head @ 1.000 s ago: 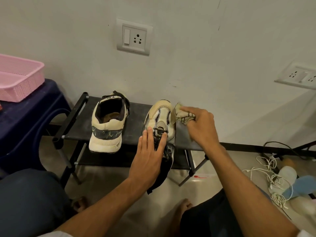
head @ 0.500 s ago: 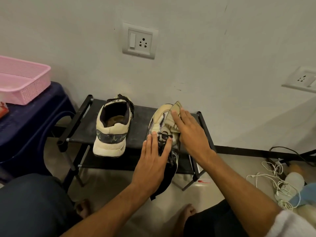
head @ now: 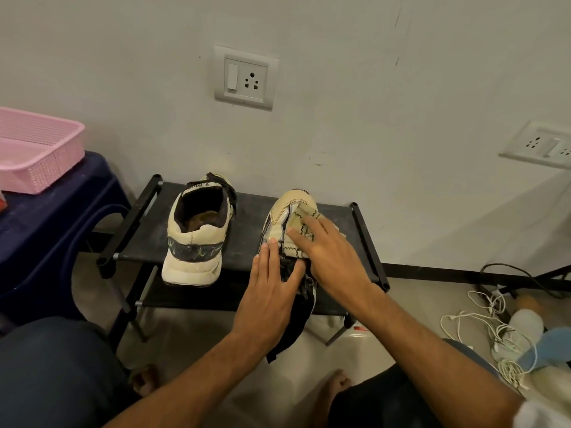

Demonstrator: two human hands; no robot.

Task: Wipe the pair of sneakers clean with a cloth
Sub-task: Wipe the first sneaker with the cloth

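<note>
Two cream sneakers with dark trim sit on a low black shoe rack (head: 241,242). The left sneaker (head: 197,233) stands alone, heel toward me. The right sneaker (head: 289,208) points toe-first at the wall, its heel hanging over the rack's front edge. My left hand (head: 272,291) lies over its laces with straight fingers, steadying it. My right hand (head: 327,254) presses a pale patterned cloth (head: 298,223) flat against the upper, just behind the toe cap. Both hands hide the middle of that shoe.
A pink basket (head: 37,149) rests on a dark blue stool (head: 52,227) at the left. White cables (head: 494,332) and soft items lie on the floor at the right. Wall sockets (head: 245,77) are above the rack. My knees and bare feet fill the bottom.
My right hand carried the cloth from the shoe's right side onto its upper and now presses it flat there. My left hand stayed on the laces.
</note>
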